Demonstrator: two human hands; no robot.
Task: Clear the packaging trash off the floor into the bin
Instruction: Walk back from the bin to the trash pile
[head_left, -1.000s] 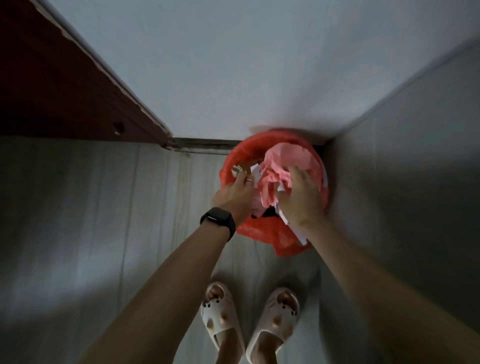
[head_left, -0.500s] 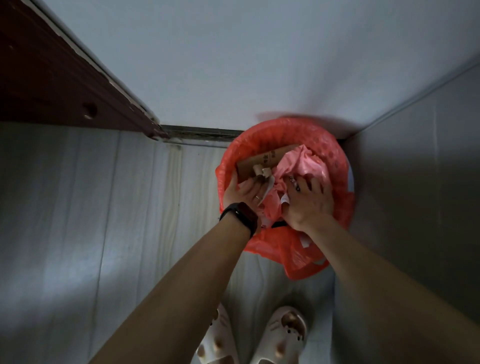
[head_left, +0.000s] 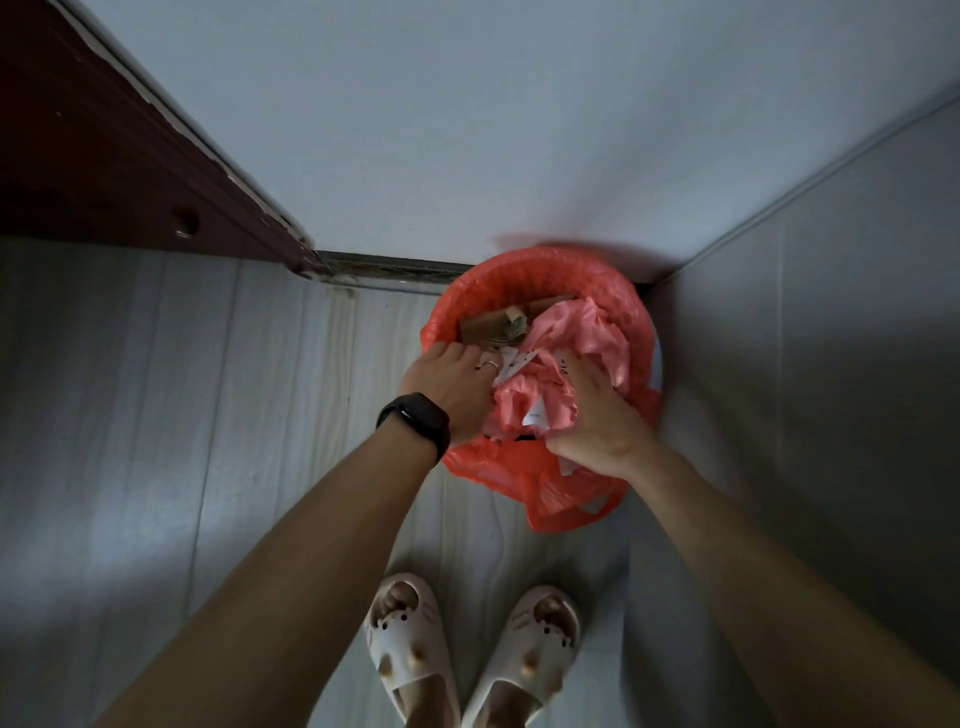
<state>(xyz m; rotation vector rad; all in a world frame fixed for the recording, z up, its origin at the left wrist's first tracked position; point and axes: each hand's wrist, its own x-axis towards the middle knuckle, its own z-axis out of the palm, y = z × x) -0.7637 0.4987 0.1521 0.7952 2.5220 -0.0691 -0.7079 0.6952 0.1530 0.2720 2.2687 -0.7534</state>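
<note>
Crumpled pink plastic packaging (head_left: 576, 358) heaps above the rim of the bin (head_left: 519, 265), caught between a person's two hands. White paper scraps (head_left: 514, 364) are tucked in beside the left fingers, and a brown cardboard piece (head_left: 491, 326) is wedged just beyond them. The right hand (head_left: 597, 415) lies spread over the near side of the heap, fingers fairly straight, pressing down rather than gripping. The left hand (head_left: 452, 384), a ring (head_left: 488, 365) on one finger and a dark watch (head_left: 415, 423) at the wrist, dips its fingertips into the rubbish. They are hidden there, so whether it holds anything cannot be told.

The load looks bigger than the space left for it. Springy plastic is likely to puff up once the palms lift, and a scrap could slide over the near rim onto the floor (head_left: 260, 415) ahead of the slippers (head_left: 410, 649), undoing the job. A hard shove carries its own risk. The red liner (head_left: 493, 465) sits slack below both wrists, its loose handle (head_left: 571, 506) hanging outside. Pressure could drag it down inside the bin or tear it on a cardboard corner. The bin stands in a corner, with a wall (head_left: 831, 364) beyond the right hand and a dark door (head_left: 104, 156) well off past the left. It appears unlikely to skid, though a sideways push might tip it.
</note>
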